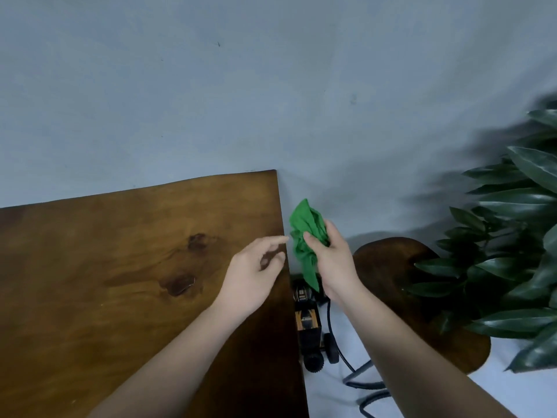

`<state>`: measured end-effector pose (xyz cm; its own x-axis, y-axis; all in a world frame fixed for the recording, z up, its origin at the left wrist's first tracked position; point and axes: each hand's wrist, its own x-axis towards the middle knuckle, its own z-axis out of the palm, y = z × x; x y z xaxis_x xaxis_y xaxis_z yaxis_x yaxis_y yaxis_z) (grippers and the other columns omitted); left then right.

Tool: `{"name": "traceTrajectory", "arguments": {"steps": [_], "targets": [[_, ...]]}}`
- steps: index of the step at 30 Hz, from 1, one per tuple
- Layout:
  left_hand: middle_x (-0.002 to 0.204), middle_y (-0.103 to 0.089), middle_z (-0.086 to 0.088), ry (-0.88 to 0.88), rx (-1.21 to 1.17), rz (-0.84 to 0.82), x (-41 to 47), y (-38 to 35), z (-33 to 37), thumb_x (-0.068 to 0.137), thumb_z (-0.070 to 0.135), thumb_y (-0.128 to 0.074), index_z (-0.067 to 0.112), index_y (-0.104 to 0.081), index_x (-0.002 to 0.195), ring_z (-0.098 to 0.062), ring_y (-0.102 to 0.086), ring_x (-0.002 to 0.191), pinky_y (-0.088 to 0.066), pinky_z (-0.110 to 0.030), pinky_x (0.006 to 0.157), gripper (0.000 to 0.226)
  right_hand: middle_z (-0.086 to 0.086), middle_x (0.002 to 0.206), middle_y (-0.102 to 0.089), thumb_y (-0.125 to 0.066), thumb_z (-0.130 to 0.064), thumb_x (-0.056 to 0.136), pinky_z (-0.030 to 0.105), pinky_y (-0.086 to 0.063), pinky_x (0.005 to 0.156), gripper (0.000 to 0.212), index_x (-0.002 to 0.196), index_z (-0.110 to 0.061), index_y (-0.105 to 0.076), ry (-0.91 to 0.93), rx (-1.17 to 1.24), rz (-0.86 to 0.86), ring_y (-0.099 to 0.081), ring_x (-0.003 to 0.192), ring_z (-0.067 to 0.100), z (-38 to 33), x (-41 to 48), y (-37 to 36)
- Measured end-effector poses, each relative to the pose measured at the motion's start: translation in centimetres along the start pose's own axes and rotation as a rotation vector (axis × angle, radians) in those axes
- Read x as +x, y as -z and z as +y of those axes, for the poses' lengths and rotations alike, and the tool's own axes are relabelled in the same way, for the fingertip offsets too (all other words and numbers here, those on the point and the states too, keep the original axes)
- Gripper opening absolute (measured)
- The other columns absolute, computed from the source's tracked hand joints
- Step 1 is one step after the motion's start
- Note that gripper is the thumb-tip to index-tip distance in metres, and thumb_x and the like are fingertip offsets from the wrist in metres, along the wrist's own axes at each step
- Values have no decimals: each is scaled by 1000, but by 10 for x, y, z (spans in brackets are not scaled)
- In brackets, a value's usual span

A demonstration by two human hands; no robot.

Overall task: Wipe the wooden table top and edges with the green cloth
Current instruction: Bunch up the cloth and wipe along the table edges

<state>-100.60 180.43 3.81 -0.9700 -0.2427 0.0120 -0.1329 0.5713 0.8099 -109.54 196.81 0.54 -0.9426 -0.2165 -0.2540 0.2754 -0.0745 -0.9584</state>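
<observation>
Right of the table, the right hand grips the bunched cloth; the left hand hovers spread; wiping looks unfinished.

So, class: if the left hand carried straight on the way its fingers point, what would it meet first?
Probably the green cloth bunched in the right hand; the left hand points at it across the table edge, though depth is unclear.

Crumpled green cloth in right hand, beside brown wooden table edge.
</observation>
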Motion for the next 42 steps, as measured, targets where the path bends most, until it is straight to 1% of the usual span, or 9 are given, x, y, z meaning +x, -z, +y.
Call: {"name": "traceTrajectory", "arguments": {"steps": [3, 6, 11, 15, 19, 28, 33, 37, 42], "targets": [[159, -53, 16, -38, 384, 35, 20, 18, -34, 109, 40, -61, 36, -59, 152, -7, -48, 148, -43, -39, 124, 43, -9, 122, -80, -71, -19, 109, 56, -59, 110, 29, 128, -41, -69, 3, -129, 21, -76, 114, 18, 8, 59, -9], [175, -33, 10, 2, 593, 22, 35, 26, -56, 110, 55, -52, 36, -42, 165, -15, -28, 163, -26, -46, 132, 59, -7, 126, -76, -68, -14, 110, 54, -57, 112, 36, 135, -39, -64, -1, -149, -19, -73, 117, 18, 12, 121, -24], [181, -20, 12, 61, 664, -3, 37, 21, -73, 110, 67, -33, 40, -29, 171, -12, -12, 168, -14, -46, 137, 67, 2, 128, -76, -64, -1, 101, 57, -60, 109, 49, 125, -43, -69, 16, -71, -64, -73, 119, 27, 15, 191, -52], [181, -18, 13, 87, 694, 3, 42, 17, -74, 110, 67, -33, 42, -29, 170, -12, -10, 168, -9, -46, 136, 66, 6, 117, -82, -68, -28, 92, 45, -61, 96, 31, 119, -35, -79, -60, 99, -83, -76, 116, 31, 4, 203, -70], [181, -18, 13, 80, 717, 11, 42, 15, -74, 111, 65, -33, 42, -28, 170, -12, -9, 168, -8, -46, 135, 64, 7, 118, -83, -69, -33, 109, 58, -60, 109, 19, 120, -23, -79, -71, 118, -88, -77, 119, 33, 9, 203, -69], [180, -25, 9, 47, 729, 40, 40, 14, -77, 112, 64, -32, 39, -33, 169, -14, -15, 168, -15, -49, 135, 63, -21, 128, -76, -67, -28, 112, 30, -55, 107, 25, 135, -31, -75, 38, -83, -82, -69, 117, -4, 28, 62, -37], [179, -27, 6, 28, 721, 46, 37, 14, -77, 112, 62, -33, 37, -35, 168, -17, -17, 168, -21, -54, 134, 61, -15, 128, -78, -67, -21, 112, 45, -59, 110, 26, 133, -34, -77, -38, -72, -109, -72, 122, 7, 57, -50, -1], [179, -27, 5, 33, 722, 46, 36, 14, -75, 113, 61, -34, 36, -35, 168, -18, -17, 168, -18, -54, 134, 61, -8, 122, -80, -67, -12, 109, 36, -61, 103, 34, 116, -42, -83, -126, 3, -110, -74, 119, 14, 75, -134, 22], [179, -29, 3, 19, 724, 48, 36, 12, -80, 113, 61, -34, 35, -37, 168, -20, -19, 167, -19, -54, 134, 61, 0, 110, -80, -65, -6, 110, 27, -58, 89, 32, 116, -32, -83, -162, -60, -101, -75, 106, 19, 83, -180, 34]]}}
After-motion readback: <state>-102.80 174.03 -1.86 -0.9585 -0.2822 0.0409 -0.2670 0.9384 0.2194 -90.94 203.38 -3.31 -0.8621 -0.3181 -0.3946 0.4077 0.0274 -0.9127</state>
